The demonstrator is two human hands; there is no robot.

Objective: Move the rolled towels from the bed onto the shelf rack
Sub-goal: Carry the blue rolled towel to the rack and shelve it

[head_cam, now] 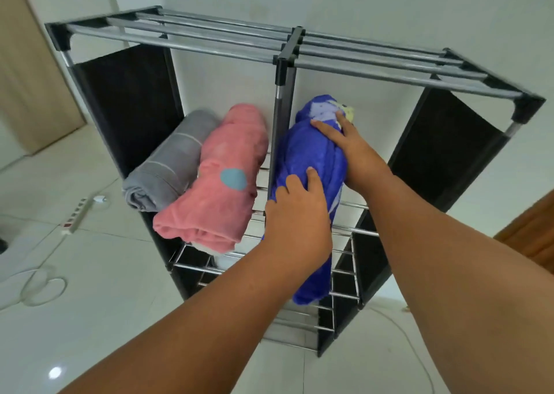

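A black and silver shelf rack stands against the white wall. On its second tier, left of the middle post, lie a grey rolled towel and a pink rolled towel side by side. Right of the post a blue rolled towel lies on the same tier, its near end sticking out past the front bar. My left hand grips its near part. My right hand holds its far part, fingers spread over the top.
A white power strip and a looped white cable lie on the glossy tiled floor at the left. Another cable runs along the floor at the right. A wooden door is at the far left. Lower rack tiers sit below.
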